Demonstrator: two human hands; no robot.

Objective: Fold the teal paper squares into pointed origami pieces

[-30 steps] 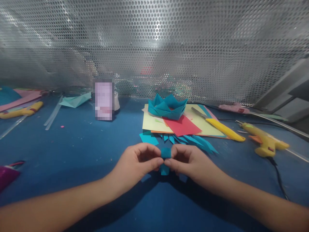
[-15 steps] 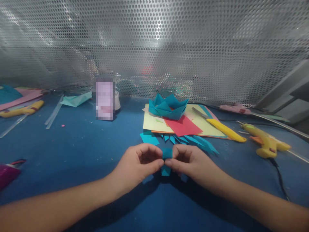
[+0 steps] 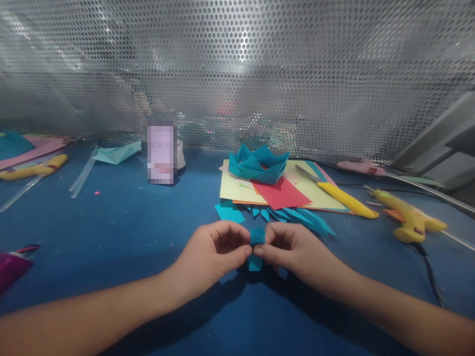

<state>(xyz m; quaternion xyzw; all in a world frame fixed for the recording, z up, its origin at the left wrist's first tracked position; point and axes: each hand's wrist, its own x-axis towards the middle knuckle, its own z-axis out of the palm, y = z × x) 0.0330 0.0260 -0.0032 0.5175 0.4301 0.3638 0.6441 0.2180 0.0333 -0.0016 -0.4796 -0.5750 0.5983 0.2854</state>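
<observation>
A small folded strip of blue paper [image 3: 257, 236] is pinched between both hands, above the blue table, at the lower middle of the head view. My left hand [image 3: 217, 249] grips its left edge with thumb and fingertips. On the opposite edge my right hand [image 3: 287, 247] does the same, the two thumbs almost touching. One end of the paper hangs below the thumbs. Just beyond the hands lie a blue paper square [image 3: 230, 211] and several pointed blue paper pieces [image 3: 297, 216]. Behind them a folded blue paper crown shape [image 3: 259, 165] sits on stacked paper sheets [image 3: 237, 190].
A red paper piece [image 3: 281, 193] and a yellow utility knife [image 3: 347, 199] rest on the stack. To the right lies a yellow glue gun [image 3: 410, 215] with a black cord. A blurred-out phone-like panel [image 3: 161, 153] stands at the back left. Perforated metal [image 3: 237, 64] closes off the back.
Both hands keep their pinch on the blue paper strip and have barely moved. Nothing else on the table has shifted.
</observation>
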